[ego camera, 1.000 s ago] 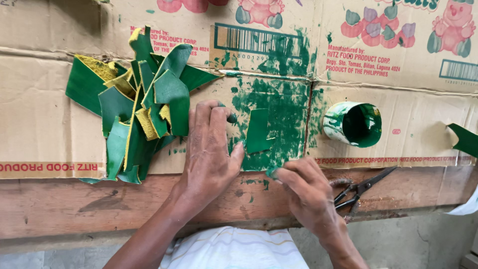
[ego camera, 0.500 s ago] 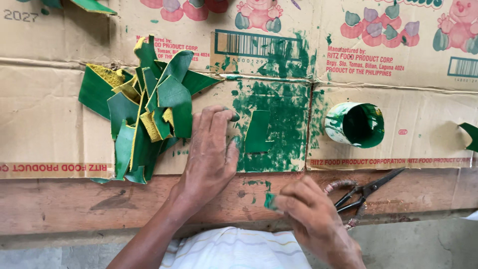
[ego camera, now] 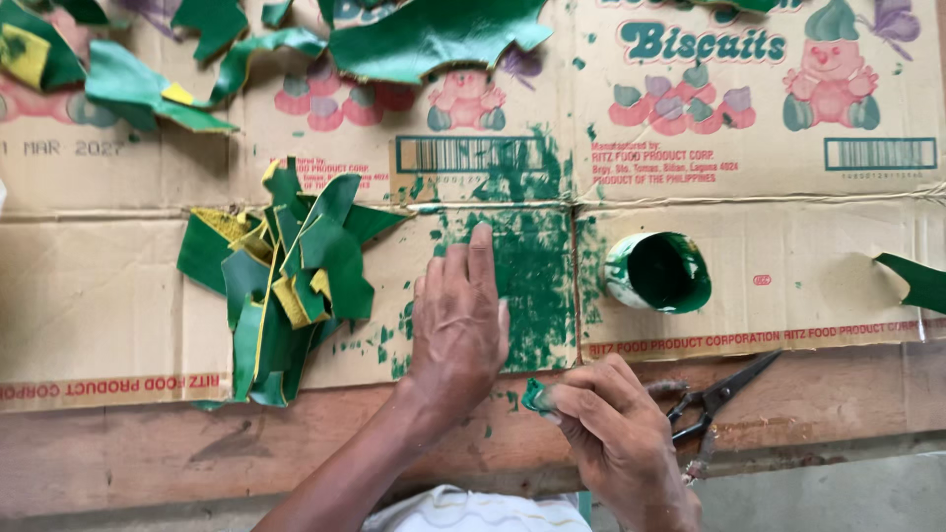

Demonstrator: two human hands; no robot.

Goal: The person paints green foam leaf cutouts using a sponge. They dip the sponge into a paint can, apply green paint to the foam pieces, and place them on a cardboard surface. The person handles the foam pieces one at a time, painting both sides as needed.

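Green-stained small dauber (ego camera: 535, 396), a soft wad pinched between the fingertips of the right hand (ego camera: 616, 429), sits at the near edge of the flattened brown cardboard sheet (ego camera: 99, 296), over the worn wooden bench (ego camera: 197, 448); half a second ago that hand was lower and nearer the body, so it has come up toward the cardboard. Just right of it lie dark metal scissors (ego camera: 714, 402). The left hand (ego camera: 458, 320) stays pressed flat, fingers spread and gripping nothing, on the green paint patch (ego camera: 527, 281) on the cardboard (whatever piece lay under it is now hidden). Right of the patch a small round pot of green paint (ego camera: 658, 272) lies on its side; left of it, a heap of green and yellow cut strips (ego camera: 286, 286).
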